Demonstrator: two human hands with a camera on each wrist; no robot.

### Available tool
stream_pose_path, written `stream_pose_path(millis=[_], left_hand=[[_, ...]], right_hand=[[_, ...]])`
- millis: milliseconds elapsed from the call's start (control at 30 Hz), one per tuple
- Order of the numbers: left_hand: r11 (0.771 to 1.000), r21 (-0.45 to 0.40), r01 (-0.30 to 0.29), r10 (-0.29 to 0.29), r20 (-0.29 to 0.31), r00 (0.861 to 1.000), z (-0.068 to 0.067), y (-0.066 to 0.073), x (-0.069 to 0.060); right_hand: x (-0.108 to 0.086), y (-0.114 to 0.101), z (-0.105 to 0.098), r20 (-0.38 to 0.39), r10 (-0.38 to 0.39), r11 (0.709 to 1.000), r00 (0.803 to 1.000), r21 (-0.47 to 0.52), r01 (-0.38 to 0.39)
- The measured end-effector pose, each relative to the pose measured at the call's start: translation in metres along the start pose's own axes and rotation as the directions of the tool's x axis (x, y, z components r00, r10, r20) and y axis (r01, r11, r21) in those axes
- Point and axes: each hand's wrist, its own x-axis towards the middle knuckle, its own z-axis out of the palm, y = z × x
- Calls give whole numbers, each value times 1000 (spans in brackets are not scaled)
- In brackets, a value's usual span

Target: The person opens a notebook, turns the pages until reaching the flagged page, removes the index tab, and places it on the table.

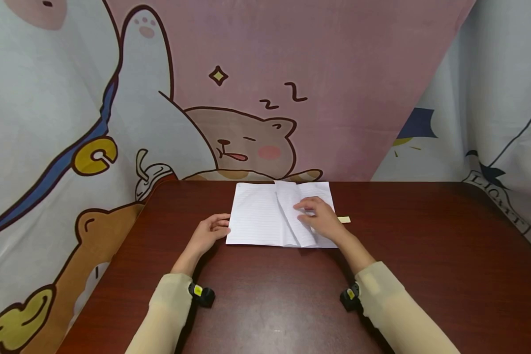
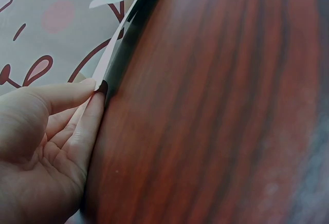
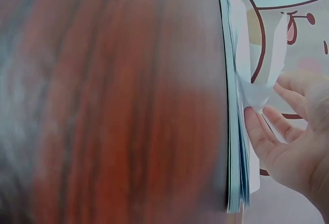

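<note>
An open notebook [image 1: 256, 216] with lined white pages lies at the far side of the table. One of its leaves [image 1: 294, 216] stands partly raised near the middle fold, and it curves upward in the right wrist view. My left hand [image 1: 208, 233] pinches the notebook's left edge, the thumb on top and a finger beneath, as the left wrist view shows. Over the right-hand pages, my right hand [image 1: 320, 219] touches the raised leaf [image 3: 275, 54] with loosely extended fingers [image 3: 285, 124]. Part of the right page is hidden under that hand.
A pale yellow tab [image 1: 344, 220] sticks out beyond the notebook's right side. The dark red-brown wooden table [image 1: 265, 305] reaches back to a cloth printed with cartoon animals [image 1: 248, 142]. Each wrist wears a small black camera [image 1: 203, 296].
</note>
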Motion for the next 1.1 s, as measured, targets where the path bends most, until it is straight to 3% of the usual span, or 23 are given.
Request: stream_pose_path(millis=[533,1100], left_hand=[[1000,3,7,-7,-1,1000,0,0,2],[1000,7,4,-4,1,1000,-1,-1,1]], right_hand=[[2,-8,9,45,73,997,996,14,-74],[6,-19,23,46,77,996,996,-51,-74]])
